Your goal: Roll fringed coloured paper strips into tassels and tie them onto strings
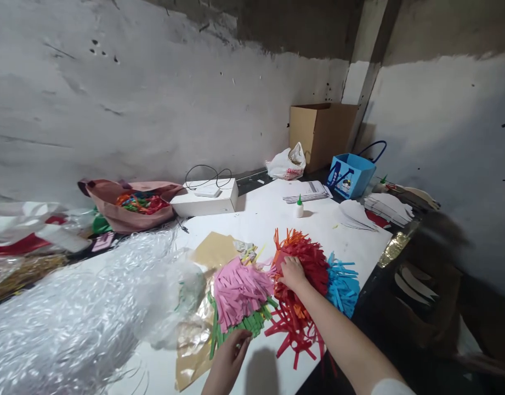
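Observation:
My right hand [292, 272] is at the upper left of a pile of red fringed paper [307, 258], fingers bent and closed on the red paper. Orange strips [295, 237] poke out behind it, and blue fringed paper [343, 285] lies at its right. Just in front of the green fringed paper [252, 323] is my left hand [232, 351]. Its fingers are loosely curled, the thumb a little apart, and I see nothing between them. Pink fringed paper [239, 288] lies over the green, beyond the left hand. Loose red strips [295, 334] spread below my right hand.
Clear plastic strands [79, 307] cover the left side, beside a brown sheet [194, 351]. Farther back are a pink bag [129, 214], a white box [206, 203], a glue bottle [299, 208], paper stacks [305, 191], a blue bag [351, 175] and a cardboard box [318, 131].

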Demonstrator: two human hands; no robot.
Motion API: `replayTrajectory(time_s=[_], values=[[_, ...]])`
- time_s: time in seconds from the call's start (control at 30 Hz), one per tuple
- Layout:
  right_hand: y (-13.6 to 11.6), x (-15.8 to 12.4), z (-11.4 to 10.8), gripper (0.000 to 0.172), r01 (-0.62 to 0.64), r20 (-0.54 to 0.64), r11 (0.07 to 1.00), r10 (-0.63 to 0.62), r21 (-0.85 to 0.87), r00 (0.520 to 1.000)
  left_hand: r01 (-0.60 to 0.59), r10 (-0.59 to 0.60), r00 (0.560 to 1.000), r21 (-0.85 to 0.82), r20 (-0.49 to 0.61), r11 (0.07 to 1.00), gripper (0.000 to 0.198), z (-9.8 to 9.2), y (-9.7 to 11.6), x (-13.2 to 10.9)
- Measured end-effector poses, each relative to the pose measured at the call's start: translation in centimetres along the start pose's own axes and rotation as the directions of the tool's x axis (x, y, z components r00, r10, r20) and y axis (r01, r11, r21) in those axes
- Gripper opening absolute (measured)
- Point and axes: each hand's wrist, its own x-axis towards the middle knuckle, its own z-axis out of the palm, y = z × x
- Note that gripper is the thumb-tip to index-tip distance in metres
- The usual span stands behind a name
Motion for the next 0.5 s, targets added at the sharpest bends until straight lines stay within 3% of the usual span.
replayTrajectory(time_s=[0.27,0.4,0.5], values=[[4.0,-2.9,-0.1,0.027,0.009,-0.110,0.985,0.010,0.172,0.994,0.056,-0.052,0.996,-0.068,0.068,0.996,0.040,0.1,-0.4,4.0],[4.7,-4.4,-0.2,0.033,0.022,-0.180,0.957,0.032,0.290,0.983,0.105,-0.081,0.988,-0.186,0.131,0.977,0.039,1.1,2.1,7.4],[3.8,-5.7,-0.1,0.032,0.062,-0.218,0.910,0.031,0.409,0.975,0.170,-0.110,0.979,-0.390,0.173,0.905,0.044,3.0,4.7,10.2]])
